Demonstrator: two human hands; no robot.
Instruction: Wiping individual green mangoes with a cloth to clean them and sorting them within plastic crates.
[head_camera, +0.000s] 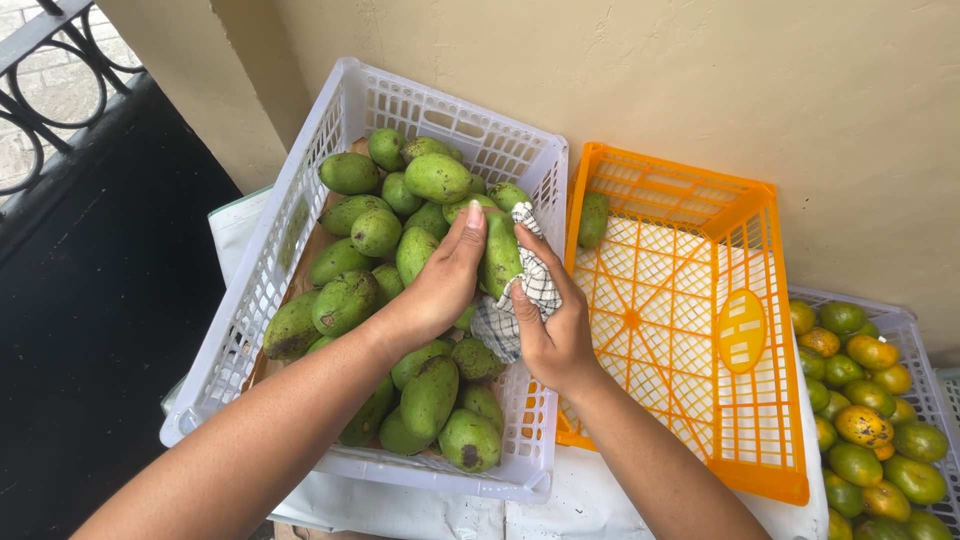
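While a white crate (300, 215) of green mangoes fills the frame's centre-left beside an orange crate (745, 260), the left hand (440, 285) wraps its grip around one mango (500, 255) at mid-frame, and the right hand (555, 325) pinches a checked cloth (520, 300) against it.

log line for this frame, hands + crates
left hand: holds green mango | right hand: presses checked cloth on it | white crate: full of mangoes | orange crate: one mango
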